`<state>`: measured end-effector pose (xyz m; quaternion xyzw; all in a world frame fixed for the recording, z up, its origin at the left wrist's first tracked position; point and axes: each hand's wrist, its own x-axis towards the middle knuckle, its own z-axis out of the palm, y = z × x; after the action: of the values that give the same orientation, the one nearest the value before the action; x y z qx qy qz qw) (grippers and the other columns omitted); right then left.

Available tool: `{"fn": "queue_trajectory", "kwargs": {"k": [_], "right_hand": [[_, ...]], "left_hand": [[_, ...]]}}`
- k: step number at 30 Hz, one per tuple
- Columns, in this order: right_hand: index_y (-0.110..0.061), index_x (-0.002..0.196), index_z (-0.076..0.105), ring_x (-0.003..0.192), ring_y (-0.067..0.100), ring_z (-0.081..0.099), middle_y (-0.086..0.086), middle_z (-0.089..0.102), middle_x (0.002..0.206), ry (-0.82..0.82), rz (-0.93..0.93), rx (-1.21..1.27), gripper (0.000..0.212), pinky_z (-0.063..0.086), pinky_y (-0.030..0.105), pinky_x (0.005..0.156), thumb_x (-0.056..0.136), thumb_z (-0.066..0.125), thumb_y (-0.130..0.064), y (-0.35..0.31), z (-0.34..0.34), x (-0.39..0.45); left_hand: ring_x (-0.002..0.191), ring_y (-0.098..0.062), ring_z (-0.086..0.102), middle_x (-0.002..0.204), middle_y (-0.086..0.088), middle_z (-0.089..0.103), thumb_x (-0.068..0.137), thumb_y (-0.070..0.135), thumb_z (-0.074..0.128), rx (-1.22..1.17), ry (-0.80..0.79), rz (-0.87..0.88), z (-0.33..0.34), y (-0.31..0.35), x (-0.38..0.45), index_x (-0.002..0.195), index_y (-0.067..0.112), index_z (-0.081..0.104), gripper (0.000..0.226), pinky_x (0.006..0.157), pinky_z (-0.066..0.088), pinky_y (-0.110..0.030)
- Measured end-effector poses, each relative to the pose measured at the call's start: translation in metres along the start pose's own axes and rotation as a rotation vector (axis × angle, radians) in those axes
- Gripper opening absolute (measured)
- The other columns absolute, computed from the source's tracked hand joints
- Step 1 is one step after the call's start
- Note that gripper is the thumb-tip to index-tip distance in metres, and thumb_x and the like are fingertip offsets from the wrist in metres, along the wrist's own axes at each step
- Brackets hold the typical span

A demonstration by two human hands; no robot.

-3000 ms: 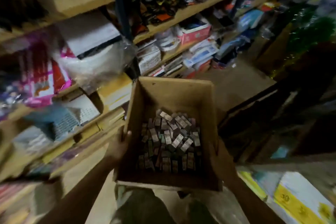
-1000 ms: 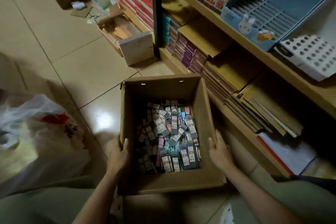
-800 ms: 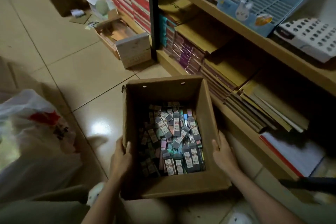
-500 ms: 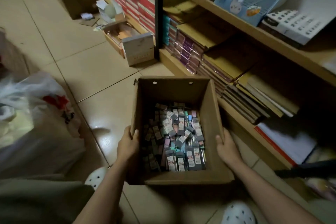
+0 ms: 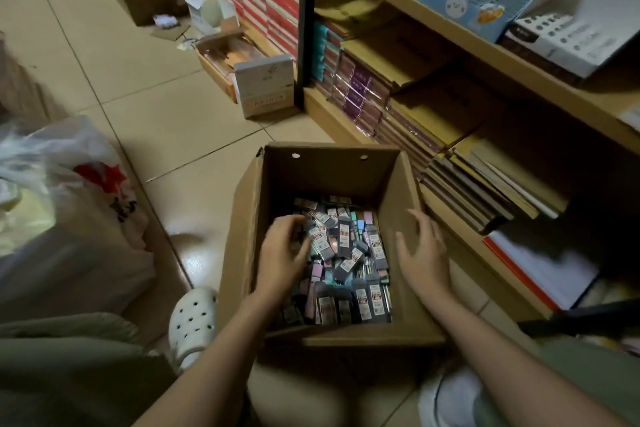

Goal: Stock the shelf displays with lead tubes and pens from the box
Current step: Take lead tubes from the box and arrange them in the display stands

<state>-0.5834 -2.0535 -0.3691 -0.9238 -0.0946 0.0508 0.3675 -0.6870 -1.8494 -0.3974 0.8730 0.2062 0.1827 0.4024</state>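
At lower centre, the open cardboard box (image 5: 332, 177) holds jumbled pastel lead tubes (image 5: 343, 253) with white labels. The left hand (image 5: 282, 255) reaches among them, fingers loosely curled, its grasp unclear; the right hand (image 5: 424, 253) hovers spread, holding nothing.

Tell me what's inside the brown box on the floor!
The cardboard box holds a loose pile of small lead tubes with labels. The left hand reaches in over them. What lies underneath the pile is hidden.

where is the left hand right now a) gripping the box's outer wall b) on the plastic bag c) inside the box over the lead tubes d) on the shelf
c: the left hand reaches inside the cardboard box, its fingers spread over the pile of lead tubes.
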Motion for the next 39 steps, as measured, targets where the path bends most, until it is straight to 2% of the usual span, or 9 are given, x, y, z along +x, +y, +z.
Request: {"fn": "queue_trajectory", "kwargs": {"k": [4,7,9,15,20,23,26,32,39], "right_hand": [[-0.031,0.117,0.063,0.127,0.009,0.046,-0.014,0.056,0.126,-0.115,-0.255,-0.452,0.030,-0.010,0.046,0.116,0.088,0.066,-0.029,0.021,0.046,0.005],[-0.021,0.126,0.059,0.124,0.014,0.048,-0.006,0.049,0.132,-0.449,-0.300,-0.376,0.034,0.025,0.035,0.116,0.092,0.062,-0.019,0.049,0.078,0.005],[-0.019,0.129,0.055,0.112,0.018,0.054,-0.001,0.051,0.127,-0.645,-0.255,-0.393,0.037,0.048,0.035,0.096,0.093,0.062,-0.023,0.059,0.093,0.005],[-0.019,0.112,0.063,0.092,0.018,0.063,0.002,0.066,0.102,-0.833,-0.014,-0.413,0.039,0.055,0.040,0.085,0.079,0.079,-0.035,0.067,0.110,0.012],[-0.018,0.106,0.064,0.090,0.019,0.065,0.002,0.070,0.097,-0.817,0.024,-0.380,0.030,0.055,0.038,0.085,0.081,0.078,-0.027,0.064,0.120,0.015],[-0.016,0.104,0.064,0.085,0.019,0.063,0.002,0.066,0.091,-0.789,0.094,-0.294,0.017,0.055,0.036,0.081,0.089,0.071,-0.020,0.063,0.123,0.018],[-0.016,0.105,0.063,0.078,0.012,0.061,0.000,0.067,0.091,-0.639,0.203,-0.095,0.010,0.051,0.026,0.066,0.095,0.062,-0.020,0.058,0.121,0.034],[-0.020,0.100,0.061,0.097,0.022,0.064,0.001,0.064,0.106,-0.566,0.260,0.072,0.006,0.057,0.045,0.085,0.094,0.062,-0.016,0.052,0.119,0.068],[-0.024,0.096,0.058,0.097,0.021,0.063,0.004,0.054,0.115,-0.690,0.377,0.302,0.017,0.061,0.033,0.076,0.095,0.057,-0.007,0.052,0.117,0.070]], "left_hand": [[0.103,-0.015,0.058,0.118,-0.004,0.061,0.082,0.021,0.075,0.025,-0.564,-0.328,0.054,-0.023,0.007,0.118,0.017,0.058,0.040,0.087,0.053,-0.029],[0.107,-0.020,0.060,0.120,-0.006,0.063,0.074,0.022,0.083,0.170,-0.711,-0.379,0.077,-0.054,-0.001,0.118,0.013,0.061,0.050,0.089,0.049,-0.028],[0.106,-0.021,0.060,0.117,-0.007,0.062,0.071,0.022,0.085,0.208,-0.716,-0.379,0.085,-0.067,-0.005,0.115,0.012,0.063,0.049,0.087,0.046,-0.025],[0.101,-0.022,0.057,0.114,-0.007,0.054,0.076,0.017,0.080,0.249,-0.745,-0.285,0.095,-0.077,-0.006,0.106,0.011,0.066,0.034,0.086,0.044,-0.022],[0.092,-0.013,0.052,0.107,-0.003,0.057,0.075,0.008,0.079,0.183,-0.718,-0.376,0.097,-0.086,-0.005,0.104,0.006,0.064,0.033,0.069,0.034,-0.007],[0.082,-0.008,0.055,0.091,0.010,0.059,0.078,0.008,0.078,-0.044,-0.620,-0.544,0.096,-0.087,-0.004,0.088,0.018,0.057,0.025,0.061,0.038,-0.003],[0.084,-0.014,0.060,0.087,0.003,0.061,0.091,0.010,0.064,-0.287,-0.423,-0.643,0.097,-0.082,0.006,0.088,0.022,0.049,0.019,0.066,0.045,-0.011],[0.077,-0.019,0.064,0.102,-0.008,0.062,0.102,0.014,0.043,-0.529,-0.225,-0.757,0.098,-0.071,0.027,0.115,0.020,0.045,0.014,0.061,0.055,-0.033],[0.073,-0.020,0.064,0.087,-0.010,0.065,0.102,0.009,0.041,-0.708,-0.299,-0.822,0.097,-0.069,0.025,0.122,0.007,0.044,0.019,0.063,0.056,-0.032]]}}
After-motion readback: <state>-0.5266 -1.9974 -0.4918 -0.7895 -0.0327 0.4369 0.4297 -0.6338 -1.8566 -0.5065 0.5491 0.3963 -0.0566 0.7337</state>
